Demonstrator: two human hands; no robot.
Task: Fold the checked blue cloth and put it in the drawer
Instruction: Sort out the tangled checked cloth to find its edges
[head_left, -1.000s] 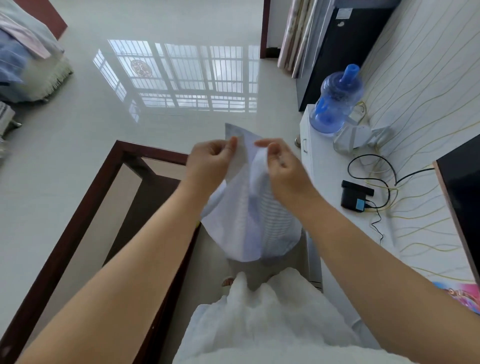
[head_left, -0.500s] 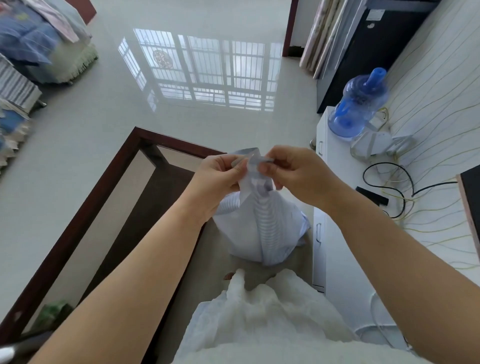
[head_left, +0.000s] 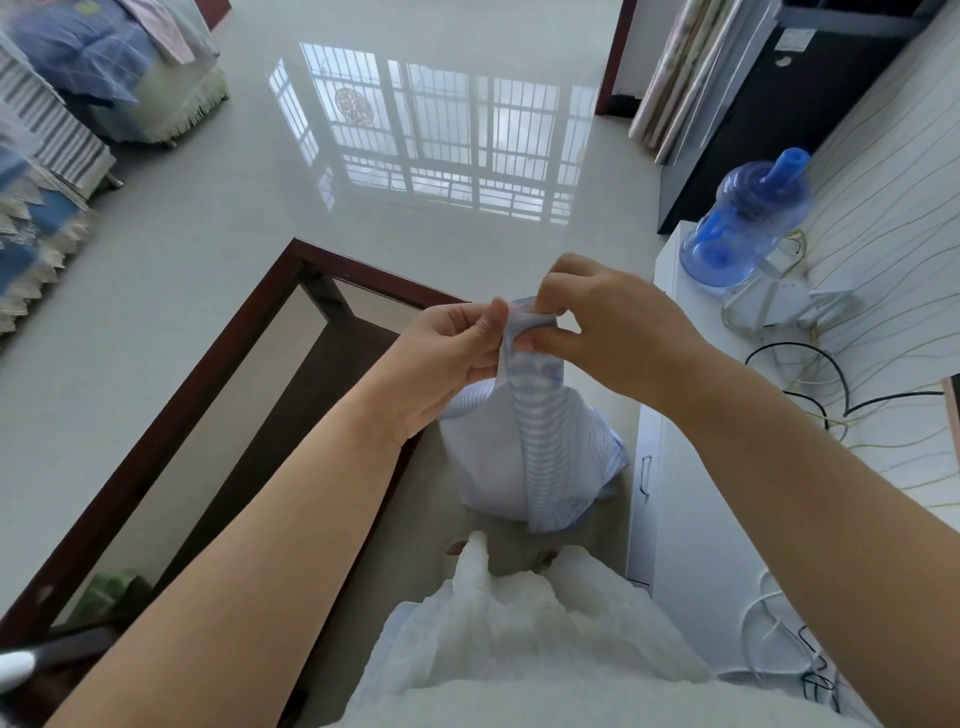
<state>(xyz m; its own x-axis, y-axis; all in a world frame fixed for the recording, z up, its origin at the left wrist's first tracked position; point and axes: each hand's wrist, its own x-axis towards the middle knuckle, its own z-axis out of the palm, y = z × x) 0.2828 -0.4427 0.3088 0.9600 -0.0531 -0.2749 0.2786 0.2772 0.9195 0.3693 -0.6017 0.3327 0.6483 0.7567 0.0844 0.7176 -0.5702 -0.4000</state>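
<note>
Left hand (head_left: 447, 353) and right hand (head_left: 618, 332) both pinch the top of a blue cloth (head_left: 535, 441) hanging beside a white cabinet (head_left: 691, 519).

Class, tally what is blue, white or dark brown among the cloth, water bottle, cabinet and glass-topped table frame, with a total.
Blue: 2 - checked blue cloth, water bottle
White: 1 - cabinet
Dark brown: 1 - table frame
Total: 4

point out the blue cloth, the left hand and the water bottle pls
blue cloth (head_left: 524, 447): head view, hanging striped middle.
left hand (head_left: 447, 353): head view, back of hand.
water bottle (head_left: 748, 228): head view, blue body.
</note>
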